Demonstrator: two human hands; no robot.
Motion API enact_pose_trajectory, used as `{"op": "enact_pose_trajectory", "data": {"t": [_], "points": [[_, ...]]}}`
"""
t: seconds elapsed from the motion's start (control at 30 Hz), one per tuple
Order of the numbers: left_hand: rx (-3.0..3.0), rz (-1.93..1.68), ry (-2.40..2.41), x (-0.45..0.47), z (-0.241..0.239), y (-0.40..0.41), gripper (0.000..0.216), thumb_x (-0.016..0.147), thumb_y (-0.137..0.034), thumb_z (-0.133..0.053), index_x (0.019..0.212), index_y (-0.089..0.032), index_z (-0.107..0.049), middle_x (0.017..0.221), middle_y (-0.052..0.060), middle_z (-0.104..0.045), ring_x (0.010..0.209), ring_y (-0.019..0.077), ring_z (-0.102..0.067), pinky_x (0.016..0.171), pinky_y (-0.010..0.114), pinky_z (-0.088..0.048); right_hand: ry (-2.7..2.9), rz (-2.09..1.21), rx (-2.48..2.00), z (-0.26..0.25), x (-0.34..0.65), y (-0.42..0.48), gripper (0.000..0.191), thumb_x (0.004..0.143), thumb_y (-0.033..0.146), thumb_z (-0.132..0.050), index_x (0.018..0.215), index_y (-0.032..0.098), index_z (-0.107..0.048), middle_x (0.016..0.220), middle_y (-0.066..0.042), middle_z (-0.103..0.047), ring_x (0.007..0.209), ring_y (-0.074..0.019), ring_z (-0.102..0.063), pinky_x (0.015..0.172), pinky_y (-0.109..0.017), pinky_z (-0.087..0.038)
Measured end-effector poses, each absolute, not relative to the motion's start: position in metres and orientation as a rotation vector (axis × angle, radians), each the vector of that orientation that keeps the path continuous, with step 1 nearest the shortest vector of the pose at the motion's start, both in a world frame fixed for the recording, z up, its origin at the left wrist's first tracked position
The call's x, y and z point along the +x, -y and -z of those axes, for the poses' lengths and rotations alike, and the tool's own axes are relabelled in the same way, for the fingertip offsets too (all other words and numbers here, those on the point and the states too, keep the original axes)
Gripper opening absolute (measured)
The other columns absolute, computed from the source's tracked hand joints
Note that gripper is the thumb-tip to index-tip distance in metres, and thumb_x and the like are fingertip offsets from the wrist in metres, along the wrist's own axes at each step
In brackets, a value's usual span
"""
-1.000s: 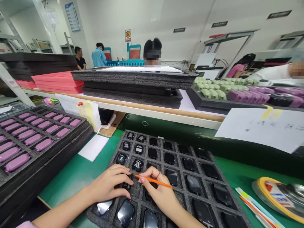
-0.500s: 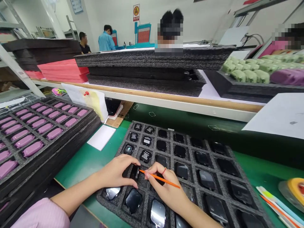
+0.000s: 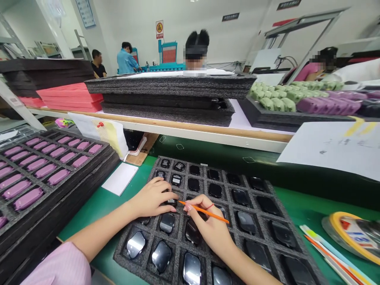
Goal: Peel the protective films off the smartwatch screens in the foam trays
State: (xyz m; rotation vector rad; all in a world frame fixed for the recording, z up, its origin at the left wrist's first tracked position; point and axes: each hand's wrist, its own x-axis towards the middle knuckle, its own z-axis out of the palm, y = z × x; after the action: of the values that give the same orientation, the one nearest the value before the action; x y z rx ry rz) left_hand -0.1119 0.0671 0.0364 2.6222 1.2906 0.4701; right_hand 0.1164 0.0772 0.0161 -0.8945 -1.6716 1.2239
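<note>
My left hand [image 3: 154, 199] reaches over the left side of a black foam tray [image 3: 145, 259]. Its thumb and fingers close around a square smartwatch body [image 3: 171, 201] with lit white text on the screen. In my right hand [image 3: 209, 221] is a slim orange pointed stick [image 3: 215, 216], gripped like a pen. The stick's tip is at the right edge of that watch; I cannot tell whether they touch. Nearer me, a dark-screened watch [image 3: 166, 223] lies flat in its slot. Several other watches fill the tray's slots, a few at the back with lit text.
Left stands a foam tray of purple cases [image 3: 28, 198], with a white pad [image 3: 120, 179] beside it. Right lie a tape roll [image 3: 353, 233] and thin sticks [image 3: 335, 253]. A shelf edge [image 3: 190, 134] crosses behind, bearing foam stacks [image 3: 169, 87]. Several people are beyond it.
My left hand has let go of a watch it held on edge, which now lies flat, and has moved one slot back onto the lit watch. The orange stick followed. The view shifted slightly.
</note>
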Motion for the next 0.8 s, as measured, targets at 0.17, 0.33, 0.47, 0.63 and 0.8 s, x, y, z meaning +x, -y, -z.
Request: {"op": "enact_pose_trajectory", "data": {"t": [0.17,0.33,0.47,0.63,0.8], "points": [[2.643,-0.486,-1.378,-0.114,-0.038,-0.061,0.036,0.096,-0.050,-0.060,0.118,-0.022,-0.068,0.107,0.010,-0.061,0.107,0.0282,-0.057,0.104,0.050,-0.040,1.683,-1.256,-0.867,-0.021,0.103,-0.094,0.032,0.088,0.049,-0.069,0.082,0.017,-0.066,0.078,-0.004,-0.069,0.069,-0.0159,-0.064,0.068,-0.028,-0.051],[2.572,-0.621,-1.443,-0.107,-0.030,-0.062,0.040,0.091,-0.055,-0.066,0.109,-0.021,-0.068,0.105,0.009,-0.065,0.104,0.0259,-0.060,0.097,0.042,-0.048,1.600,-1.353,-0.825,-0.012,0.087,-0.116,0.044,0.094,0.059,-0.061,0.090,0.015,-0.060,0.077,-0.001,-0.065,0.065,-0.0122,-0.063,0.065,-0.028,-0.055],[2.555,-0.731,-1.412,-0.116,-0.025,-0.059,0.038,0.092,-0.056,-0.063,0.105,-0.021,-0.069,0.109,0.009,-0.070,0.106,0.0238,-0.065,0.095,0.037,-0.051,1.558,-1.402,-0.828,0.000,0.085,-0.118,0.048,0.095,0.063,-0.057,0.092,0.015,-0.059,0.074,-0.001,-0.065,0.064,-0.0126,-0.065,0.062,-0.028,-0.057],[2.550,-0.782,-1.389,-0.119,-0.023,-0.057,0.040,0.096,-0.055,-0.057,0.108,-0.019,-0.069,0.113,0.011,-0.071,0.106,0.0241,-0.067,0.096,0.038,-0.052,1.601,-1.421,-0.830,0.001,0.086,-0.111,0.051,0.092,0.067,-0.058,0.089,0.015,-0.059,0.071,-0.001,-0.065,0.065,-0.0139,-0.066,0.067,-0.031,-0.058],[2.556,-0.765,-1.371,-0.116,-0.023,-0.058,0.038,0.096,-0.055,-0.056,0.104,-0.021,-0.070,0.113,0.011,-0.072,0.106,0.0254,-0.069,0.095,0.040,-0.052,1.652,-1.413,-0.839,-0.004,0.086,-0.110,0.051,0.092,0.067,-0.057,0.088,0.016,-0.060,0.076,-0.004,-0.068,0.070,-0.0160,-0.067,0.070,-0.032,-0.059]]}}
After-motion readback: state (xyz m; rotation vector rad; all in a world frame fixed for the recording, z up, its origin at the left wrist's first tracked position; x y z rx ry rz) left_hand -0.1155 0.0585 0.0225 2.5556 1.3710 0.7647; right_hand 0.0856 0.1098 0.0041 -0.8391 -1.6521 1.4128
